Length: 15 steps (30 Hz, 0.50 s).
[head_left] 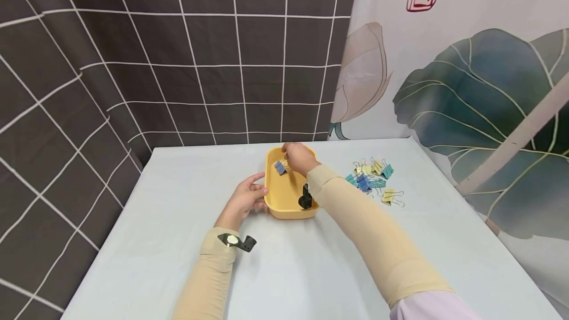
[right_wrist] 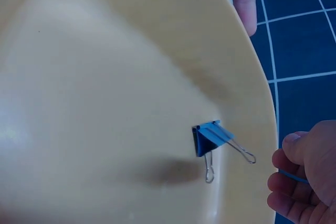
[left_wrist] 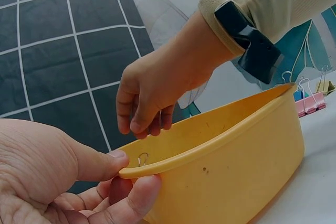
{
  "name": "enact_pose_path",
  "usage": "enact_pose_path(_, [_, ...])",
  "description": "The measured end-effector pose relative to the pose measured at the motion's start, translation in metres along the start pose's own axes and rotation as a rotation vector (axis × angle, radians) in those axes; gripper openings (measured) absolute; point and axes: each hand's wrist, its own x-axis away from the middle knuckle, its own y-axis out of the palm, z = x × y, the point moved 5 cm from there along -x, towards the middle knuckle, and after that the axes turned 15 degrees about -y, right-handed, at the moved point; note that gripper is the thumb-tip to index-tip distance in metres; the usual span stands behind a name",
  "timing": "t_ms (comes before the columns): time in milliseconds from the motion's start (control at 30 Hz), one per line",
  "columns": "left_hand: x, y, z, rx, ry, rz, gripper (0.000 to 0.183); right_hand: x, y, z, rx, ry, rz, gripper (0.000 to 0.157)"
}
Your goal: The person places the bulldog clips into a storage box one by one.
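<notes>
A yellow plastic box (head_left: 291,214) stands on the white table, with a blue binder clip (right_wrist: 206,142) lying inside near one wall. My left hand (head_left: 246,197) holds the box's left rim, thumb on top and fingers against the outside, as the left wrist view shows. Over the far end of the box hovers my right hand (head_left: 301,158), fingers loosely bent downward. No clip shows in it in the left wrist view (left_wrist: 152,95); a thin blue sliver between its fingers in the right wrist view is unclear.
Right of the box lies a loose group of binder clips, among them blue (head_left: 363,183), teal (head_left: 387,171) and yellow (head_left: 391,196) ones. A pink clip (left_wrist: 311,103) appears there in the left wrist view. Dark gridded cloth (head_left: 200,83) hangs behind the table (head_left: 178,201).
</notes>
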Motion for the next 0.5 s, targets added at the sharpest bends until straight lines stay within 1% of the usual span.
enact_pose_path(133, [-0.001,-0.001,0.000,-0.003,0.000,0.005,0.060,0.001,-0.010,0.006,0.038,-0.037,0.046,0.025])
enact_pose_path(200, [-0.001,-0.002,0.000,-0.004,0.005,0.008,0.060,0.002,-0.016,0.011,0.047,-0.037,0.058,0.025])
enact_pose_path(367, [-0.001,-0.002,0.000,-0.003,0.000,0.009,0.060,0.010,-0.036,0.027,0.068,0.011,0.040,0.026])
enact_pose_path(500, [0.000,-0.002,0.000,-0.002,-0.007,0.011,0.060,0.020,-0.048,0.048,0.074,0.059,0.042,0.026])
